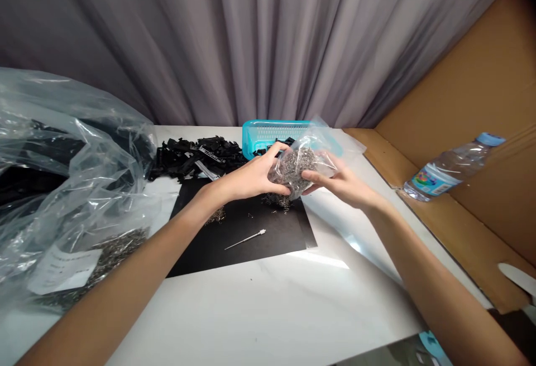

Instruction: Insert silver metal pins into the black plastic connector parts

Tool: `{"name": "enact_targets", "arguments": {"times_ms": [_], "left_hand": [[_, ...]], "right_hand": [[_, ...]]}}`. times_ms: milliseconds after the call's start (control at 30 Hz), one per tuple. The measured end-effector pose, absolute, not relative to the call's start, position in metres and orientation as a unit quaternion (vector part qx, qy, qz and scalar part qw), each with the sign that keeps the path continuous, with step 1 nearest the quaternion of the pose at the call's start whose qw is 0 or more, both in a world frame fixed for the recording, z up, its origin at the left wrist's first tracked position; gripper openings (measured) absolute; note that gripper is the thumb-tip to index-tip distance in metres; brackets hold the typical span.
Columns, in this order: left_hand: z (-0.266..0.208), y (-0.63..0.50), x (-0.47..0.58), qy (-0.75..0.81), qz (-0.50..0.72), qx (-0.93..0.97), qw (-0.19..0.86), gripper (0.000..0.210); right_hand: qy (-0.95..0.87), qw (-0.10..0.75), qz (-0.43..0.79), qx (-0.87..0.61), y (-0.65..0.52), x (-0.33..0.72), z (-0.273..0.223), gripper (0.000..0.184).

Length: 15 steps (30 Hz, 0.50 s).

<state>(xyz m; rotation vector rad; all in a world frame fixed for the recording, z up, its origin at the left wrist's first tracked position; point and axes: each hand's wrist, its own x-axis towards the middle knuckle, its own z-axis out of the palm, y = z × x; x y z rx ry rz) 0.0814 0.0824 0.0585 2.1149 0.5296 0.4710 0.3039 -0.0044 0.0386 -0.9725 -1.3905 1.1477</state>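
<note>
Between my two hands is a clear plastic bag (302, 160) filled with many small metal pieces, perhaps springs or pins. My left hand (262, 175) grips its left side, thumb below and fingers above. On the right side, my right hand (339, 182) holds it with the thumb across the front; some fingers are hidden behind the plastic. Under the bag, a pile of the metal pieces (280, 202) lies on a black mat (247, 257). A second small heap (216, 215) shows beside my left forearm. A thin tool with a white end (245, 240) rests on the mat.
Behind the mat are a heap of black plastic parts (201, 154) and a blue basket (251, 131). Large clear bags (84, 131) crowd the left, with a labelled bag of metal pieces (121, 246). A water bottle (454, 168) leans against cardboard (498, 87) at right.
</note>
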Motion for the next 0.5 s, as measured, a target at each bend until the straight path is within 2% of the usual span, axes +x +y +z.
{"name": "enact_targets", "arguments": {"times_ms": [133,333,500], "left_hand": [[0.059,0.082,0.084,0.217,0.191,0.838,0.463,0.062],[0.059,0.087,0.082,0.211,0.216,0.826,0.476,0.059],[0.056,0.086,0.080,0.206,0.241,0.824,0.470,0.076]], "right_hand": [[-0.506,0.596,0.473,-0.407,-0.011,0.299,0.008,0.041],[-0.404,0.662,0.494,-0.392,-0.010,0.284,-0.007,0.040],[-0.337,0.695,0.512,-0.375,-0.009,0.275,-0.011,0.036]]}}
